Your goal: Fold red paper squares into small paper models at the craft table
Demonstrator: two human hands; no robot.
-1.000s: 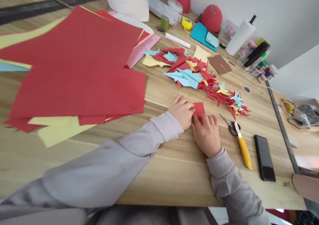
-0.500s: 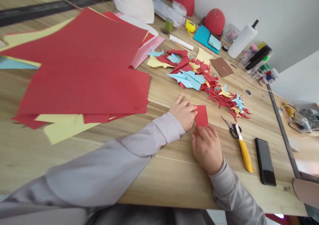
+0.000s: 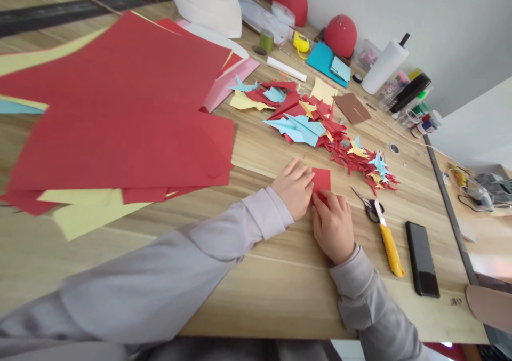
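Observation:
A small red piece of paper (image 3: 321,178) lies on the wooden table in front of me, partly hidden under my fingers. My left hand (image 3: 294,189) rests over its left edge, fingers stretched out and lying flat. At the near edge, my right hand (image 3: 333,225) has its fingers bent and pressed together on the paper. Whether the sheet is folded under them I cannot tell. Beyond both hands lies a heap of folded red, blue and yellow paper shapes, with a blue paper plane (image 3: 306,129) on top.
Large red sheets (image 3: 132,110) over yellow ones cover the left side. To the right lie scissors (image 3: 372,210), a yellow-handled knife (image 3: 391,250) and a black phone (image 3: 422,259). Farther back are a brown card (image 3: 352,108), a yellow tape measure (image 3: 301,42) and a white roll (image 3: 385,66).
My right hand has slid away from me over the red paper, covering more of its near part. My left hand stays nearly in place. The whole view has shifted slightly.

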